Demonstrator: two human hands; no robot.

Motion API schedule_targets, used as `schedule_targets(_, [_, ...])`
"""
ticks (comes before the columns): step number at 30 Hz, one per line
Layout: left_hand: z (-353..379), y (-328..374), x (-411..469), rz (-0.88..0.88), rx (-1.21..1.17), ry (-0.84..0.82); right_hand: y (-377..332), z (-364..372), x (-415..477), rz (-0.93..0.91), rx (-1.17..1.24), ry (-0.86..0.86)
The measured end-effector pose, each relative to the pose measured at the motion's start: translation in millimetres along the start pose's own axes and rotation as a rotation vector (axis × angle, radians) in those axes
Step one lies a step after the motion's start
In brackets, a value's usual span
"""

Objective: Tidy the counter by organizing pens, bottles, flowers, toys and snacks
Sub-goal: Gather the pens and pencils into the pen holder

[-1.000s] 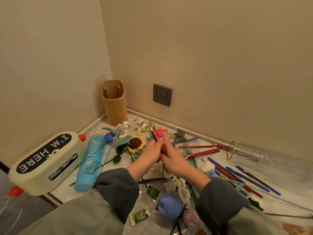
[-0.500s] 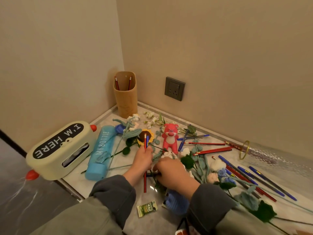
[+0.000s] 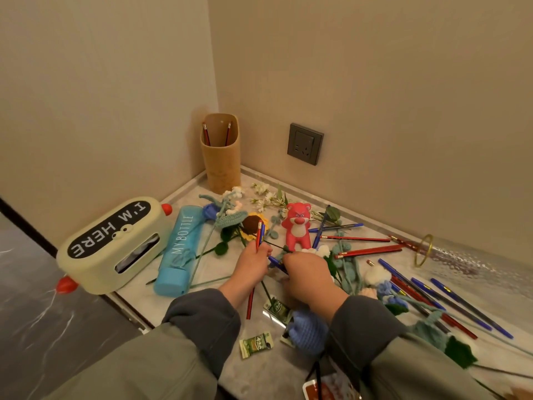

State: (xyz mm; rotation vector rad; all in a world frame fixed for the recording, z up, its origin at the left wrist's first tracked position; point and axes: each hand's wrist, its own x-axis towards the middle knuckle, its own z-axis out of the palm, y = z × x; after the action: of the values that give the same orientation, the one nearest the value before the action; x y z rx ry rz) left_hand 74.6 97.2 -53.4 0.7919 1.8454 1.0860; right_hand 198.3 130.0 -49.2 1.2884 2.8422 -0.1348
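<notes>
Left hand gripped a slim red-and-blue pen pair upright, while right hand pinched a dark-blue pen.

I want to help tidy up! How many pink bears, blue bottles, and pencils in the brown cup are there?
Pink bear: 1
Blue bottle: 1
Pencils in the brown cup: 2
Total: 4
</notes>
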Motion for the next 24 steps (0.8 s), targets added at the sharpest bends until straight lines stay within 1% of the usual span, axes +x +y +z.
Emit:
schedule_targets(2, [-0.8, 2.2, 0.6, 0.001, -0.038, 0.001, 4.4, -5.7, 1.2, 0.042, 0.084, 0.029])
schedule_targets(6, [-2.7, 14.5, 1.5, -0.006, -0.191, 0.005, 6.6, -25.8, 8.3, 0.131, 0.344, 0.107])
schedule_targets(9, [-6.9, 27.9, 1.9, 0.068, -0.215, -0.032, 1.2, -48.3, 18.5, 0.168, 0.657, 0.150])
schedule_targets(12, [-16.9, 39.6, 4.0, 0.115, -0.290, -0.051, -5.2, -69.0, 27.7, 0.188, 0.994, 0.155])
schedule_targets(14, [-24.9, 44.6, 7.4, 0.122, -0.352, -0.077, -7.5, -76.4, 34.9, 0.222, 1.129, 0.132])
schedule_targets(19, [-42.6, 59.2, 24.4, 0.127, -0.392, -0.147, -23.4, -85.9, 55.2, 0.253, 1.224, 0.123])
schedule_targets(22, [-53.2, 73.1, 38.3, 0.124, -0.447, -0.133, -35.2, -93.5, 70.7, 0.232, 1.264, 0.127])
schedule_targets(24, [-64.7, 83.0, 47.5, 0.134, -0.434, -0.128, -41.1, -101.2, 85.6, 0.225, 1.241, 0.127])
